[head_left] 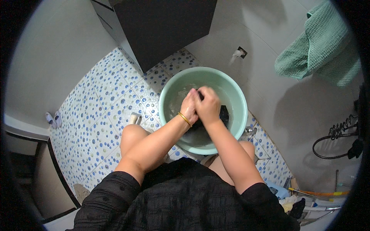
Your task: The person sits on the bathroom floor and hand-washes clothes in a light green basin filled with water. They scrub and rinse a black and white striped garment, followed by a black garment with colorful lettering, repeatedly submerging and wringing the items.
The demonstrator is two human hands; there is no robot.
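A pale green plastic basin (241,115) stands on the floor in front of me with water in it. Wet black cloth (224,114) hangs into the water below and beside my hands. My left hand (189,106), with a gold bangle at the wrist, is pressed against my right hand (209,104) over the middle of the basin. Both are closed on the bunched black cloth, a bit of which shows between them. My right hand's fingers are slightly blurred, and much of the cloth is hidden under the hands.
A dark cabinet (165,30) stands beyond the basin. A wall pipe outlet (239,53) and a hanging green towel (320,50) are to the right. A metal tap-like fitting (250,131) sits beside the basin. Slippers (53,119) lie far left on the dotted tiles (100,100).
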